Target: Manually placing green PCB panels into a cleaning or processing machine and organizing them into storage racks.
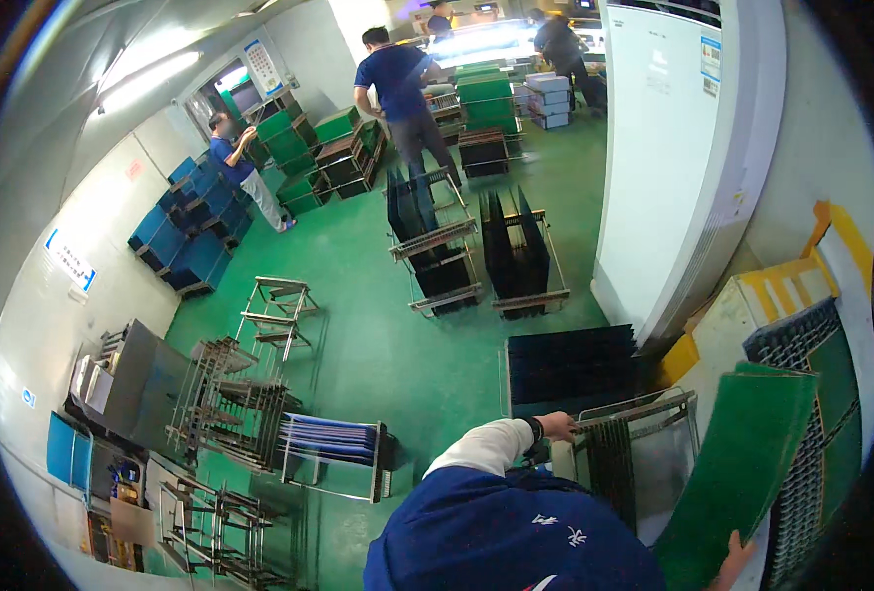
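Observation:
A long green board (pixel 742 453), apparently with another just behind its top edge, stands tilted at my right side. My right hand (pixel 735 561) grips its lower right edge; only part of that hand shows at the bottom of the view. My left arm, in a white sleeve, reaches forward. At its end my left hand (pixel 556 426) is closed at the left corner of a metal rack (pixel 675 402); its fingertips are partly hidden. Inside this rack several dark thin panels (pixel 610 473) stand close together. My blue-clad shoulder covers the rack's lower part.
A rack of black panels (pixel 570 364) stands just beyond. Corrugated grey material (pixel 796 473) leans at the right, below a tall white cabinet (pixel 668 148). Bare metal racks (pixel 230 404) and a rack of bluish panels (pixel 328 438) stand left. Farther off, a person (pixel 402 84) stands near green crates (pixel 484 94).

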The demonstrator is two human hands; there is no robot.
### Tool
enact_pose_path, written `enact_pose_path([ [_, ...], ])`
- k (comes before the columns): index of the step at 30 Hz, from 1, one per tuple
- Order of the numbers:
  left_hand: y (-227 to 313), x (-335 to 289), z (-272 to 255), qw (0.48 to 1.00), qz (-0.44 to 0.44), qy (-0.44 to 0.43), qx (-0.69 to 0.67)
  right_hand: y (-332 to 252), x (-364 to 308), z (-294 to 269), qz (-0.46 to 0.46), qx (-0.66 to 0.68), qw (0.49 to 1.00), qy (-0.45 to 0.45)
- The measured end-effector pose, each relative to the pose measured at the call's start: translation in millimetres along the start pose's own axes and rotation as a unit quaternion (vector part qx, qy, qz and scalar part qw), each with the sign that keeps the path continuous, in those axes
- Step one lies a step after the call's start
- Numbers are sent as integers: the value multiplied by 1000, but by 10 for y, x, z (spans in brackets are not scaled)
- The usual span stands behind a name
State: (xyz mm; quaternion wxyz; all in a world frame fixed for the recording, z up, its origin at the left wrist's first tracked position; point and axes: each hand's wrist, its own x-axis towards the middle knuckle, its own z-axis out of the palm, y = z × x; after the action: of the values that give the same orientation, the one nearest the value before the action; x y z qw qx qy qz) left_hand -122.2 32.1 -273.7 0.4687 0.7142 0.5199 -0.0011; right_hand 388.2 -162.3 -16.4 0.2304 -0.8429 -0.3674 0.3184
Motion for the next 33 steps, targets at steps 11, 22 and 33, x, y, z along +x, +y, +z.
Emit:
enact_pose_path([
  [11, 128, -160, -86, 999, -16, -1, -42, -344, -72, 577, 22, 572, 811, -121],
  [22, 422, -174, -411, 983, -144, -114, -23, -184, 3, 940, 38, 617, 766, -174],
  [33, 1729, -478, -579, 877, 78, -223, -417, -364, 56, 1031, 70, 617, 777, -105],
])
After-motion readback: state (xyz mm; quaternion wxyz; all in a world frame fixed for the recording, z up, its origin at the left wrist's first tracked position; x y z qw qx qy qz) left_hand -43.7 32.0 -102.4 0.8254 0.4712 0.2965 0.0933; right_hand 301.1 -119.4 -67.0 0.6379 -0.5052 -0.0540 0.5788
